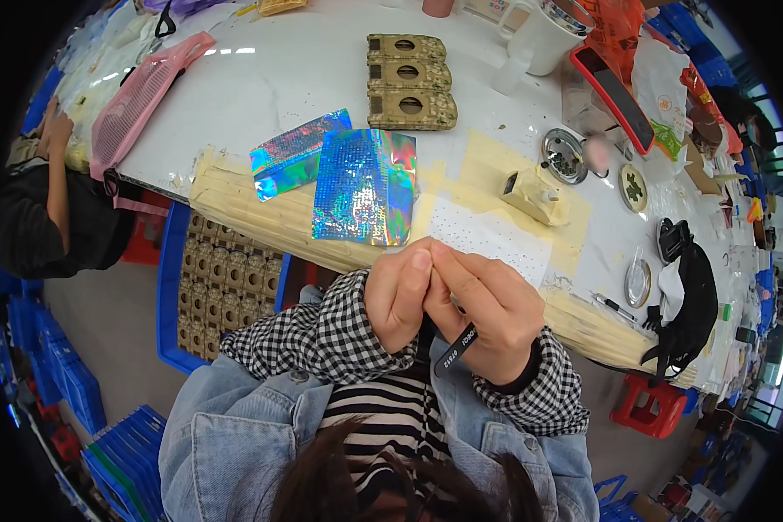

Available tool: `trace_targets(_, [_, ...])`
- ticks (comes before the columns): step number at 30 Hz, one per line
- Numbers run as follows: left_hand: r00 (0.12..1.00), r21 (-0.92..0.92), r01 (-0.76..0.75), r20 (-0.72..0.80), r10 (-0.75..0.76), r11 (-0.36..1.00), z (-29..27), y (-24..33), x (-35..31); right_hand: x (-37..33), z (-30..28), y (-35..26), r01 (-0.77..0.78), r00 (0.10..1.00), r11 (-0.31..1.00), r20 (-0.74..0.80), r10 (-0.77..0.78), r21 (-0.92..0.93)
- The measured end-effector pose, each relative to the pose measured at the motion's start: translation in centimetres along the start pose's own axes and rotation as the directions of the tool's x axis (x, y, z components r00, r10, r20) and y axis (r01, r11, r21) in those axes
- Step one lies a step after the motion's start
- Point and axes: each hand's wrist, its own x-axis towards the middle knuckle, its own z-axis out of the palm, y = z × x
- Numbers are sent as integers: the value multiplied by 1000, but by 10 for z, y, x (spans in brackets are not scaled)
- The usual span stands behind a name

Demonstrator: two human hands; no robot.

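My left hand (396, 296) and my right hand (493, 315) meet just in front of my chest at the table's near edge. Thumbs and forefingers pinch together at the tips; anything between them is too small or too hidden to make out. A black strap (455, 351) with pale print hangs below my right hand; whether the fingers grip it cannot be seen. Just beyond my hands lie a shiny holographic pouch (363, 187) and a second holographic pouch (300, 152) partly under it. A white sheet with dark dots (496, 244) lies right of them.
Three joined camouflage cases (409, 81) lie farther back. To the right stand a tape-wrapped block (533, 197), a round metal tin (564, 157), a red-cased phone (613, 100) and a white jug (544, 39). A blue crate (170, 287) of camouflage cases sits below left. Another person (56, 200) is at far left.
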Motion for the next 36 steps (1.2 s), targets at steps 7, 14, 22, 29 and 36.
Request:
trace_targets(7, [996,-18,72,-54,-73,997,2,-5,0,-1,7,1,-40,998,999,-55,38,-29])
trace_targets(14, [982,-104,169,-65,-176,980,2,-14,-4,1,8,-2,-110,992,994,-58,109,-16])
trace_targets(22, [926,-359,298,-118,-360,885,12,-5,-1,4,5,6,-145,989,989,-37,146,14])
trace_targets(29, [876,-605,447,144,-461,659,3,1,4,11,-6,7,-229,973,968,14,229,106])
trace_targets(36, [795,-727,511,196,-574,459,0,2,13,9,-8,2,94,990,996,111,-93,0])
